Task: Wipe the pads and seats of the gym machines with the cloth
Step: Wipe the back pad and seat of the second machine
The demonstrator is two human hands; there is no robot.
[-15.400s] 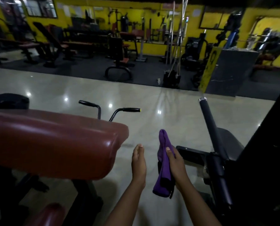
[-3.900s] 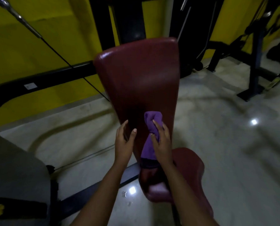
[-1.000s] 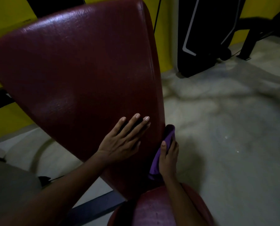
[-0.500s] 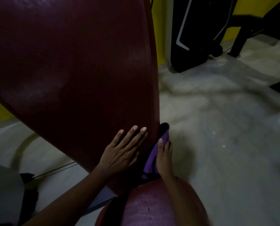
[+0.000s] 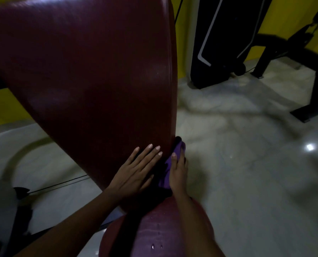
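A tall dark red back pad (image 5: 102, 75) fills the upper left and leans away from me. Below it is the round red seat (image 5: 160, 232) of the same machine, with a few small droplets on it. My left hand (image 5: 136, 173) lies flat on the lower front of the back pad, fingers spread. My right hand (image 5: 178, 171) presses the purple cloth (image 5: 168, 164) against the pad's lower right edge. Most of the cloth is hidden behind that hand and the pad.
A pale glossy floor (image 5: 247, 173) spreads to the right. A black machine housing (image 5: 223, 39) stands against the yellow wall, and a black frame with a foot (image 5: 313, 93) is at far right. A thin cable (image 5: 58, 184) runs along the floor at left.
The view has shifted slightly. My right hand with the cloth stays at the pad's lower right edge, and my left hand stays flat on the pad.
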